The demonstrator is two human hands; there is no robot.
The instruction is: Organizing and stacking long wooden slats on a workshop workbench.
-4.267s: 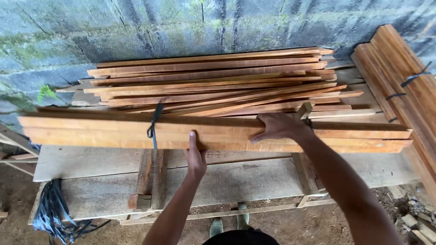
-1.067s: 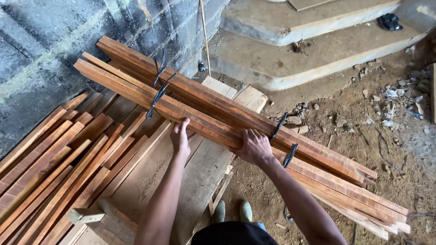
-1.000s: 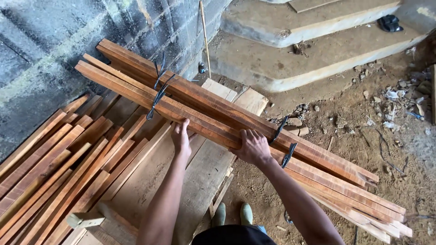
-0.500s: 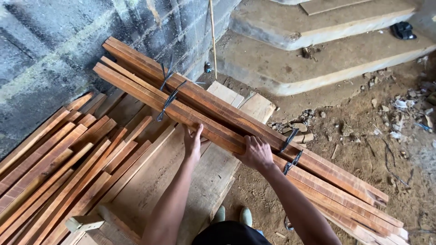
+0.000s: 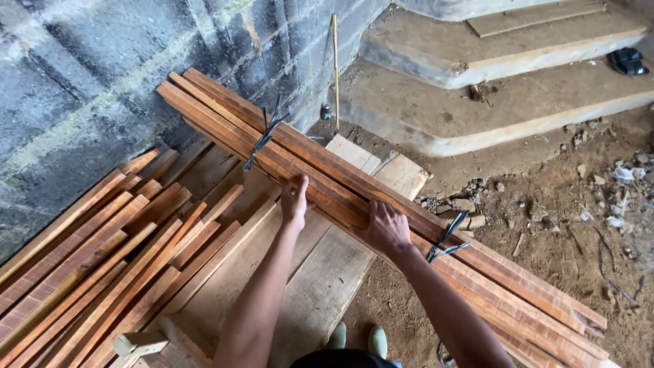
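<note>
A long bundle of reddish wooden slats (image 5: 327,170), tied with black straps (image 5: 262,140) near each end, is lifted at a slant over a pale plank bench (image 5: 320,286). My left hand (image 5: 294,201) grips the bundle's near edge at its middle. To its right, my right hand (image 5: 387,228) grips the same edge, fingers wrapped over the slats. The bundle's far end points at the block wall; its near end reaches the lower right over the dirt.
Loose wooden slats (image 5: 102,259) lie stacked at the left along the grey block wall (image 5: 102,82). Concrete steps (image 5: 490,88) rise at the upper right, with a thin stick (image 5: 335,61) leaning by the wall. Rubble and dirt (image 5: 579,204) cover the ground to the right.
Between the earliest frame and now the bundle has been lifted off the bench and swung round from crosswise to a slant. In the last second it has drifted slightly right and down in view.
</note>
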